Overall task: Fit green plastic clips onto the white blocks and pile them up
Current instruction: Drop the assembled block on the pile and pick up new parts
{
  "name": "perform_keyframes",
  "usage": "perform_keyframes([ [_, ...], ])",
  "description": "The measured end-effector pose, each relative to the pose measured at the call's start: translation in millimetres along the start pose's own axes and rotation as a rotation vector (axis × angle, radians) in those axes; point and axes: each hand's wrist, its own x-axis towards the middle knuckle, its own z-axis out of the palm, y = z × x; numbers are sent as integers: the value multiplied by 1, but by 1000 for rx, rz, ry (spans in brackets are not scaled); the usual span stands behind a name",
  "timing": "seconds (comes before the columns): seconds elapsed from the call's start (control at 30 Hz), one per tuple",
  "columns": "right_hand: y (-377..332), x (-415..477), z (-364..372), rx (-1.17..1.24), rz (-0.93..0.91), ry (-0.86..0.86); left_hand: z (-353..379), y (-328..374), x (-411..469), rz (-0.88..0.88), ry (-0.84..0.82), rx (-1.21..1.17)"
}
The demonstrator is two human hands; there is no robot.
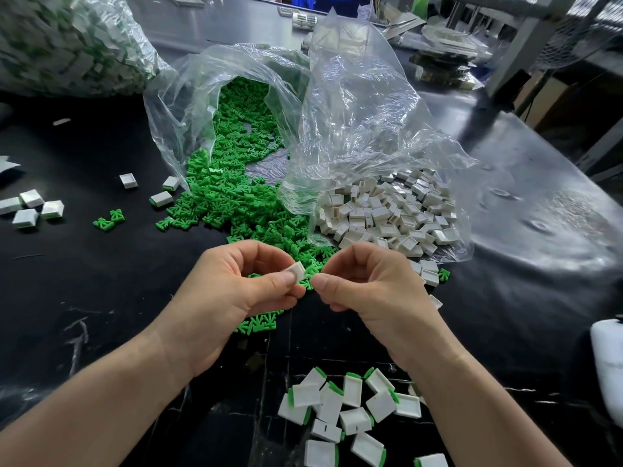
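A white block [297,269] is pinched in the left hand [236,291] over spilled green clips [232,197]; the right hand [371,288] is curled tight beside it, anything held there hidden. The clipped pile [340,409] is cut off below.

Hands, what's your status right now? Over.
Left hand pinches white block. Right hand pinched together, contents hidden. Finished pile nearby. Nothing in the way.

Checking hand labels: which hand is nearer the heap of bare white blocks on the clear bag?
Right. The right hand sits below-left of the heap; the left hand, pinching a white block, is farther left.
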Motion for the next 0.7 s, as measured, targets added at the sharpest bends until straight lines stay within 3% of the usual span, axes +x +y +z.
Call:
perform_keyframes([
  [0.3,-2,1,-2,54,-1,-44,1,-1,-1,-4,-3,17],
  [0.7,-4,1,-3,120,-20,20,4,-1,-2,-22,-21,51],
])
